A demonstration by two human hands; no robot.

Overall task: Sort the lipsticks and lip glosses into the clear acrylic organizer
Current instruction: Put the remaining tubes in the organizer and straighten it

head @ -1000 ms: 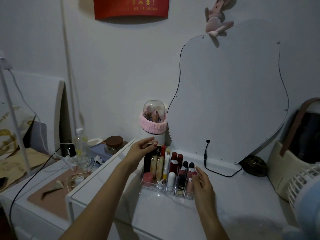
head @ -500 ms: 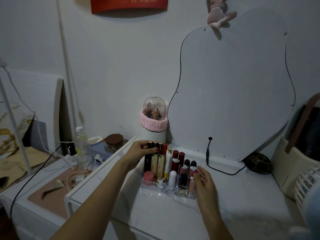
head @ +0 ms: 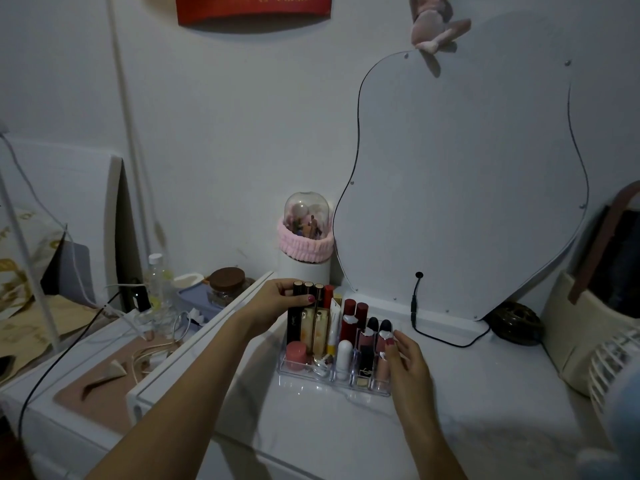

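Note:
A clear acrylic organizer (head: pixel 304 382) stands on the white tabletop, holding several upright lipsticks and lip glosses. Tall black and gold tubes fill its back left, red lipsticks (head: pixel 349 318) the middle, and a white tube (head: pixel 344 355) and a pink pot (head: pixel 296 353) the front. My left hand (head: pixel 277 301) pinches the top of the tall black lip gloss tube (head: pixel 293 325) at the back left corner, thumb in front. My right hand (head: pixel 408 362) rests against the organizer's right end, fingertips touching a pink lipstick (head: pixel 382 370) in the last slot.
A curvy mirror (head: pixel 467 174) leans on the wall behind, its black cable (head: pixel 446 339) trailing on the table. A white canister with a pink band (head: pixel 306 249) stands behind the organizer. A fan (head: pixel 613 368) and bag sit right; a cluttered lower shelf lies left.
My left hand has settled lower onto the tops of the back-left tubes, thumb now across their front. My right hand stays at the organizer's right end.

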